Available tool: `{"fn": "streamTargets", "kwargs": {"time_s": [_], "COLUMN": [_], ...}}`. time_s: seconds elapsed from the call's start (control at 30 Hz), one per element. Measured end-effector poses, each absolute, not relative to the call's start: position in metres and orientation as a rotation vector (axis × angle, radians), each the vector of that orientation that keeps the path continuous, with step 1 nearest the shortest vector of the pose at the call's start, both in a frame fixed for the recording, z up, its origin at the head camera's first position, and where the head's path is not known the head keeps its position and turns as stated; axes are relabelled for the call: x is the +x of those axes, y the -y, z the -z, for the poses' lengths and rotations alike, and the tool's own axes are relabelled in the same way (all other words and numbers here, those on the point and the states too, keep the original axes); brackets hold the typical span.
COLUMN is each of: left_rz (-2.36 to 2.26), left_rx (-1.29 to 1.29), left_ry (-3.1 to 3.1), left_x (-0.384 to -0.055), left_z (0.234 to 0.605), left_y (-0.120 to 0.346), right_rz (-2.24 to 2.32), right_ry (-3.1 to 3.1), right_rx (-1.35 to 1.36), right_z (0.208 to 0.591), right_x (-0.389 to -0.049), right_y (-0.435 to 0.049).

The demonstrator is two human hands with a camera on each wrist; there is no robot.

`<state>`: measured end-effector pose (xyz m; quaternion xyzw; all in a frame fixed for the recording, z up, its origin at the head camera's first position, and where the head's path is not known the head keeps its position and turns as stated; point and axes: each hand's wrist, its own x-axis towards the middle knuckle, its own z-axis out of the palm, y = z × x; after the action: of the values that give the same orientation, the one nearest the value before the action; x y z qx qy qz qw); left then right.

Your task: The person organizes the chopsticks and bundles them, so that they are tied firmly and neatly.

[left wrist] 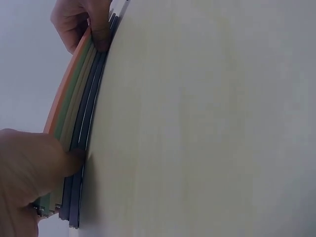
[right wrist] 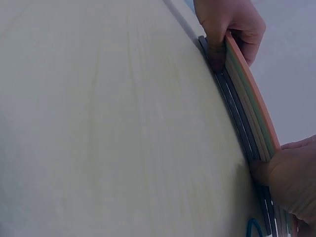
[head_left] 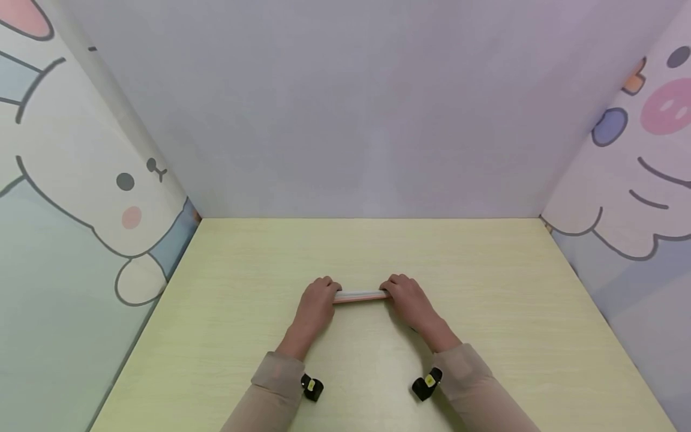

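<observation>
Head view: the left hand (head_left: 317, 305) and the right hand (head_left: 410, 303) grasped opposite ends of a stack of thin coloured pieces (head_left: 360, 296), which lay between them near the middle of the counter (head_left: 356, 252). As the left wrist view showed, both thumbs pressed on one face of the stack, against a dark blue pair of layers (left wrist: 90, 98); beyond these ran beige layers, a green layer (left wrist: 69, 101) and, outermost, an orange layer (left wrist: 61, 98). Whether the stack touched the counter could not be judged. In the right wrist view, a blue loop (right wrist: 254, 226) appeared beside the stack at the lower edge, only partly visible. Beige sleeves (head_left: 278, 378) covered the forearms, and a black device with a yellow mark sat at each wrist. Behind the pale yellow counter rose a lilac-grey wall (head_left: 356, 120); cartoon animals decorated the left panel (head_left: 65, 312) and the right panel (head_left: 648, 288).
</observation>
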<state>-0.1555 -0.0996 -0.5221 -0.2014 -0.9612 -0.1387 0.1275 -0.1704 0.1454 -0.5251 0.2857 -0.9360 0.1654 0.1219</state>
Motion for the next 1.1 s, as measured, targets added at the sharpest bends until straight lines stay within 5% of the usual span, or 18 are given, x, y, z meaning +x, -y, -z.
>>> {"fn": "streamTargets", "kwargs": {"time_s": [1.1], "left_rz": [0.116], "left_rx": [-0.383], "left_ry": [2.658], "left_x": [-0.1618], "left_z": [0.5228], "left_y": [0.0993], "right_rz": [-0.417], "right_ry": [2.506], "right_rx": [0.663], "right_z": [0.5288], "right_x": [-0.1723], "right_y": [-0.1438]}}
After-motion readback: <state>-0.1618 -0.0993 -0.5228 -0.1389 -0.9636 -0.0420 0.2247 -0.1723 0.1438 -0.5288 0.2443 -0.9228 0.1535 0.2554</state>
